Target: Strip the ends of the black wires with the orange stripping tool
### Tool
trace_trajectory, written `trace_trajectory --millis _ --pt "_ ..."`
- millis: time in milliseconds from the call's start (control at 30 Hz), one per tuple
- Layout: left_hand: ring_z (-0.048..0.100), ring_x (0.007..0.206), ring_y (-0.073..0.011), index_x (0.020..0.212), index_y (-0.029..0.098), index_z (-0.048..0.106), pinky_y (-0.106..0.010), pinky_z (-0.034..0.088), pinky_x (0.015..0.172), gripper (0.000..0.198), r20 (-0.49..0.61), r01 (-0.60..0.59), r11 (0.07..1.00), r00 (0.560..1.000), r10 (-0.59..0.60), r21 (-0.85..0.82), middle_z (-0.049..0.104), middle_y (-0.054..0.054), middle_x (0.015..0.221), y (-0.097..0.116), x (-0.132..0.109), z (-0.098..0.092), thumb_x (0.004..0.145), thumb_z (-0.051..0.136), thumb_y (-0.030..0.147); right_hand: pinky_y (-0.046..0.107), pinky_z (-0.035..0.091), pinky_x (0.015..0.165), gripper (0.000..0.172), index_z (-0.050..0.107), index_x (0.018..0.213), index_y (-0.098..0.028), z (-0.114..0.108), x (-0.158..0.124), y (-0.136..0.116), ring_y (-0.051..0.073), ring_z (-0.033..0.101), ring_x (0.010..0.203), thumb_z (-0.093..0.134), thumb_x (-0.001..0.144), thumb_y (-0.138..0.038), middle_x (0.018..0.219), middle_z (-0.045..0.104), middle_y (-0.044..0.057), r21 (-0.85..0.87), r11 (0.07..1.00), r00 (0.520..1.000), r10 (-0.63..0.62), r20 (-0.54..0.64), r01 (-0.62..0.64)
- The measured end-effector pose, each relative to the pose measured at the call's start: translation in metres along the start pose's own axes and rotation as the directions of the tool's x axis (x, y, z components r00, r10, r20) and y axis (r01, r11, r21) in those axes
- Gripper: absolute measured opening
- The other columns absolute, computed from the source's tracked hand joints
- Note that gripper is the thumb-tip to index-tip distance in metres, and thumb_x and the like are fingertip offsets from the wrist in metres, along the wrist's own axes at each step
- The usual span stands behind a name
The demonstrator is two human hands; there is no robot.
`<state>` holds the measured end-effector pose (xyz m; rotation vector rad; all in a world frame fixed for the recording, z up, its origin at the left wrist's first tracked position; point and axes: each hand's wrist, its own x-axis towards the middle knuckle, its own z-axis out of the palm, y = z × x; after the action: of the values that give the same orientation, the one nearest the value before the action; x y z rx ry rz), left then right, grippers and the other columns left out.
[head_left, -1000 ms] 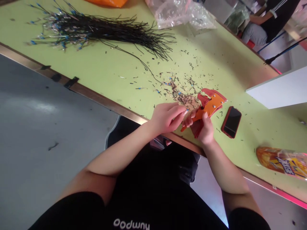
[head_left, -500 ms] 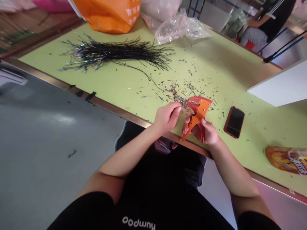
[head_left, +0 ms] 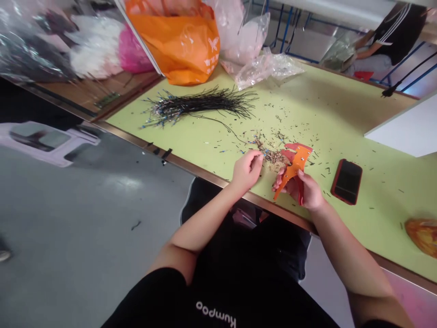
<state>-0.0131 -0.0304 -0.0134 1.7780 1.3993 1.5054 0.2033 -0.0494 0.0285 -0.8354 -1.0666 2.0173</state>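
My right hand [head_left: 310, 189] is wrapped round the handles of an orange and red wire stripper [head_left: 296, 165], whose jaws point away from me over the table. To the left of the tool, my left hand [head_left: 248, 169] is closed in a pinch. A thin wire with a tiny blue tip seems to show at its fingertips, though most of it is hidden. Just beyond both hands lies a pile of short wire offcuts and blue-tipped bits [head_left: 271, 155]. Farther back rests a bundle of black wires [head_left: 205, 102], with blue parts at its left end and one loose wire trailing towards the pile.
A phone in a red case [head_left: 346, 181] lies right of the stripper, with an orange-brown packet [head_left: 423, 234] beyond it. An orange bag [head_left: 177, 43] and clear plastic bags [head_left: 269, 68] stand behind the bundle. A white panel [head_left: 406, 130] borders the right. Another person [head_left: 399, 34] sits across.
The view has swung, so everything sits farther right and more shows at the left. The gap between my left fingertips and the stripper's jaws is slightly wider. Both hands keep their grips.
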Motion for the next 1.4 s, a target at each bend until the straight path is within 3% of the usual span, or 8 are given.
trace_trajectory --millis 200,533,667,800,933,1033,1200,1400 --pt "0.066 0.074 -0.0155 0.103 0.022 0.072 -0.028 0.05 0.072 0.019 0.141 0.015 0.983 0.989 -0.041 0.182 0.076 -0.003 0.093 -0.006 0.011 0.0 0.108 0.056 0.031 0.045 0.067 0.082 0.053 0.07 0.102 -0.023 -0.006 0.003 0.001 0.031 0.079 0.096 0.082 0.08 -0.07 0.096 0.077 0.009 -0.013 1.0 1.0 -0.01 -0.026 0.01" --pt "0.072 0.091 -0.0209 0.11 0.021 0.078 -0.032 0.056 0.086 0.026 0.289 -0.107 0.926 0.957 -0.002 0.363 0.078 -0.007 0.099 0.001 0.064 0.007 0.11 0.054 0.032 0.04 0.065 0.076 0.051 0.069 0.102 -0.023 -0.01 0.008 0.011 0.032 0.079 0.099 0.082 0.082 -0.068 0.104 0.08 0.011 -0.038 0.999 1.0 -0.017 -0.016 0.016" --pt "0.072 0.106 -0.0226 0.132 0.022 0.075 -0.034 0.057 0.098 0.033 0.361 -0.172 0.909 0.932 0.026 0.381 0.079 -0.008 0.11 -0.008 0.09 0.006 0.109 0.052 0.023 0.04 0.065 0.076 0.052 0.07 0.105 -0.023 -0.013 0.01 0.011 0.032 0.079 0.1 0.081 0.083 -0.068 0.102 0.08 0.01 -0.054 0.998 0.999 -0.02 -0.034 0.018" --pt "0.067 0.123 -0.0254 0.156 0.019 0.059 -0.039 0.054 0.107 0.058 0.447 -0.281 0.8 0.894 0.017 0.531 0.075 -0.011 0.137 -0.03 0.112 -0.021 0.101 0.045 0.006 0.041 0.065 0.078 0.053 0.07 0.11 -0.023 -0.016 0.01 0.009 0.031 0.079 0.098 0.078 0.086 -0.07 0.103 0.08 0.011 -0.072 0.997 0.999 -0.038 -0.039 0.035" --pt "0.067 0.12 -0.0278 0.131 0.021 0.077 -0.043 0.052 0.105 0.046 0.54 -0.378 0.711 0.841 -0.004 0.593 0.078 -0.011 0.131 -0.05 0.121 -0.06 0.094 0.055 0.005 0.042 0.065 0.078 0.049 0.07 0.107 -0.024 -0.015 0.009 0.01 0.033 0.078 0.098 0.075 0.089 -0.069 0.107 0.08 0.012 -0.068 0.997 0.998 -0.049 -0.051 0.045" --pt "0.066 0.118 -0.0271 0.113 0.024 0.083 -0.04 0.05 0.099 0.028 0.611 -0.455 0.674 0.791 0.006 0.582 0.082 -0.009 0.12 -0.059 0.123 -0.074 0.098 0.061 0.016 0.041 0.064 0.077 0.046 0.071 0.11 -0.024 -0.014 0.008 0.012 0.032 0.078 0.095 0.075 0.091 -0.065 0.105 0.08 0.011 -0.08 0.996 0.999 -0.04 -0.025 0.038" --pt "0.066 0.109 -0.0256 0.095 0.023 0.083 -0.038 0.046 0.09 0.02 0.667 -0.519 0.663 0.744 0.039 0.54 0.082 -0.011 0.106 -0.069 0.129 -0.07 0.099 0.064 0.021 0.043 0.065 0.08 0.048 0.072 0.111 -0.024 -0.015 0.009 0.015 0.033 0.078 0.095 0.077 0.089 -0.067 0.106 0.08 0.01 -0.104 0.994 1.0 -0.013 -0.015 0.012" --pt "0.066 0.108 -0.0245 0.104 0.024 0.083 -0.036 0.047 0.088 0.019 0.667 -0.516 0.708 0.74 0.084 0.482 0.082 -0.01 0.111 -0.078 0.13 -0.066 0.093 0.07 0.017 0.046 0.067 0.08 0.051 0.071 0.111 -0.023 -0.023 0.013 0.015 0.035 0.079 0.096 0.076 0.088 -0.068 0.101 0.08 0.011 -0.057 0.998 0.999 -0.011 -0.044 0.008"
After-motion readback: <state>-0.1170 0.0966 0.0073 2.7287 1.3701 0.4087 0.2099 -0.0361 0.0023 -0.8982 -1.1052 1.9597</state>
